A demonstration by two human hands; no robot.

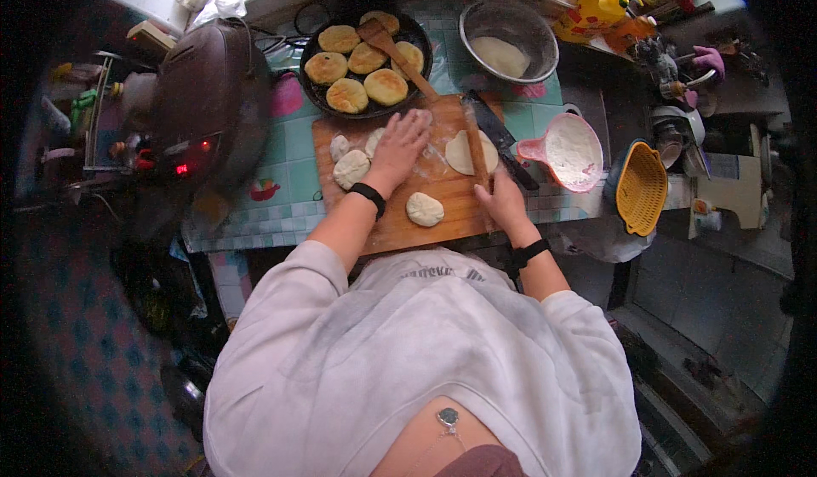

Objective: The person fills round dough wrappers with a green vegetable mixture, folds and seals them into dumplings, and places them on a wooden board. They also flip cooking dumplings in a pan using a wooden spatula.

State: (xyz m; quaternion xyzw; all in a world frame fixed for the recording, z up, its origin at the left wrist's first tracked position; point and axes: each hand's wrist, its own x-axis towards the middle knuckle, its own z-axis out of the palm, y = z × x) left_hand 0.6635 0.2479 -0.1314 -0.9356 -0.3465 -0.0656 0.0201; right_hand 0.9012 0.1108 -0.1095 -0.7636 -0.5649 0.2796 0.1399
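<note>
A wooden rolling pin (475,142) lies across a flattened round of dough (456,153) on the right of the wooden board (396,231). My right hand (504,199) is at the pin's near end, thumb beside it; whether it grips the pin is not plain. Over the board's left half is my left hand (402,142), palm down with fingers slightly apart, partly hiding a piece of dough (374,142). Left of it sit a dough ball (352,169) and a smaller lump (339,148). Another dough ball (425,209) rests near the front edge.
Behind the board, a black pan (309,97) holds several browned flatbreads and a wooden spatula (396,49). A metal bowl (550,46) contains dough. To the right are a dark-bladed knife (494,126), a pink scoop of flour (573,151) and a yellow basket (641,186). A dark appliance (210,87) stands left.
</note>
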